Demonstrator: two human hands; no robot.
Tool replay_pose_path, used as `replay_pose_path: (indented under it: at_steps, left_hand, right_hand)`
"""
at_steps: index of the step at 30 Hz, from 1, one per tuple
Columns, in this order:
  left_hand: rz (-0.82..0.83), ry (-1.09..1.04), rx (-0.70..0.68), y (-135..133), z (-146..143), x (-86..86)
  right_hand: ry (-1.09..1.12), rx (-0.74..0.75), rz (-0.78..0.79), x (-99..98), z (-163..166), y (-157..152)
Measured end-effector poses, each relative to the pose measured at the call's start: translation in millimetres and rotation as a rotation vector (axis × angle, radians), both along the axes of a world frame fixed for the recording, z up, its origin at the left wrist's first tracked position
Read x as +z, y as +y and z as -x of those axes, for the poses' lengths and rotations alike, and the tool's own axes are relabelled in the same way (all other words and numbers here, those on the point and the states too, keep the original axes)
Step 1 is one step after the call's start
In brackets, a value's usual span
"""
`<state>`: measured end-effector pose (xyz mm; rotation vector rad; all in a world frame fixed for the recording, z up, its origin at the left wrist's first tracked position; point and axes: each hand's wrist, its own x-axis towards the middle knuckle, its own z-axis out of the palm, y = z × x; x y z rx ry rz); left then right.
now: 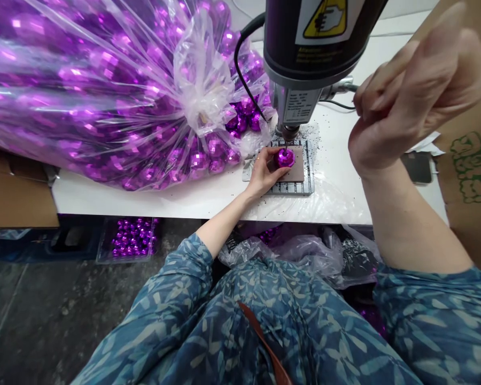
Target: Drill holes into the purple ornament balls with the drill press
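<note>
Under the chuck of a small drill press (304, 80), a purple mirror ball (286, 158) rests on a brown board (296, 174) over the slotted metal base (309, 184). My left hand (265, 171) grips that ball from the left, thumb in front and fingers behind. The drill bit (286, 144) comes down at the ball's top; how deep it sits I cannot tell. Raised at the right of the press, my right hand (412, 101) is closed around the end of its feed lever (349, 86). Most of the lever is hidden by the hand and the motor housing.
A tied clear bag (116, 107) of purple mirror balls covers the table's left side, with loose balls (244, 117) by its knot. A phone (419, 167) and a cardboard box (471, 160) are at right. Below stands a bin (130, 240) of small balls.
</note>
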<state>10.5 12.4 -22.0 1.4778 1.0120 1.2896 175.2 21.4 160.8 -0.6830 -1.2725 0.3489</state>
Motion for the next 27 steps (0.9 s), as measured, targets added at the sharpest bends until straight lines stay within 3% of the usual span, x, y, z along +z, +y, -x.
replay_pose_path:
  at_steps: [10,27]
  left_hand:
    - [0.036,-0.034,0.000,-1,-1,-0.1]
    - [0.002,-0.014,0.001,1,0,-3.3]
  right_hand:
    - [0.018,-0.178,-0.002,-19.0,0,5]
    - [-0.121,-0.268,-0.066,-91.9,-26,30]
